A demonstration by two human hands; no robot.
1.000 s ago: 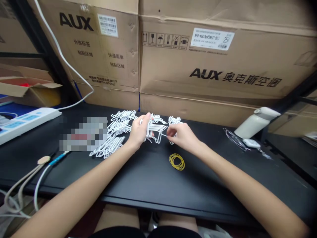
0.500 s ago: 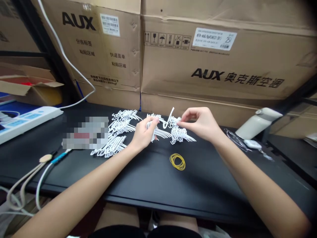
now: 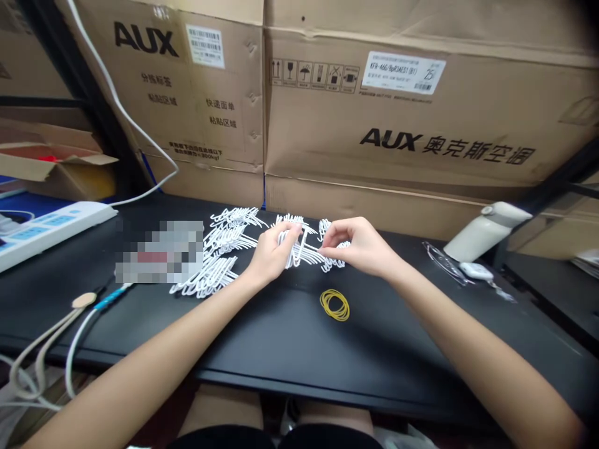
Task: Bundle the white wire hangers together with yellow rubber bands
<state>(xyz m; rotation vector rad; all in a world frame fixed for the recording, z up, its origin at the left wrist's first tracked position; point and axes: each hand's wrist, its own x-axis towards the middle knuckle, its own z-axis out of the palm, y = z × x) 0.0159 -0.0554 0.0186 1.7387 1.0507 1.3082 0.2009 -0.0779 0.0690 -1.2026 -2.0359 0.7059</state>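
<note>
My left hand [image 3: 271, 252] is closed around a bundle of white wire hooks [image 3: 309, 253], whose straight ends stick out to the right. My right hand [image 3: 359, 245] pinches one end of a single white hook [image 3: 302, 240] between thumb and fingertips. That hook's bent part lies against the bundle, beside my left fingers. More white hooks lie in rows left of my left hand: a far pile [image 3: 236, 216], a middle pile [image 3: 227, 239] and a near pile [image 3: 208, 280]. Another group [image 3: 291, 219] sits behind my left hand, and hooks [image 3: 332, 264] beneath my right hand are partly hidden.
Yellow rubber bands [image 3: 334, 305] lie on the black table [image 3: 281, 337]. A white bottle [image 3: 484, 231], a small white case [image 3: 476, 271] and clear glasses [image 3: 444, 265] are at the right. Cables [image 3: 77, 340] and a power strip [image 3: 56, 227] lie left. Large cartons [image 3: 318, 143] stand behind.
My right hand has moved left and slightly down, bringing the single hook from above the right piles to the bundle in my left hand. My left hand has hardly moved.
</note>
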